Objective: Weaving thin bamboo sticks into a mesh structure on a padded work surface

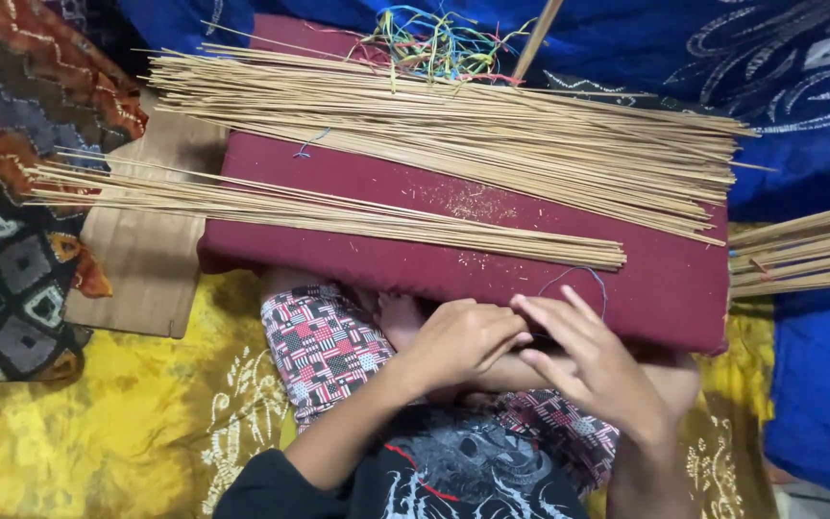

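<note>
1. At the far left, a patterned cloth [21,173] in brown, orange and black lies beside a wooden board [141,259] resting on yellow fabric [136,404].
2. On the maroon cushion [530,269] in the middle, a thin bundle of sticks [338,213] runs along the near side, and a larger heap of sticks [453,125] lies on the far side.
3. Near the cushion's near edge, the left hand [458,341] is curled narrow, fingertips meeting the right hand [588,360]; I cannot tell what it pinches.
4. The right hand's fingers spread loosely, just below a blue thread [578,279] looped on the cushion.
5. At the right, more sticks [799,255] lie on blue cloth [809,86].
</note>
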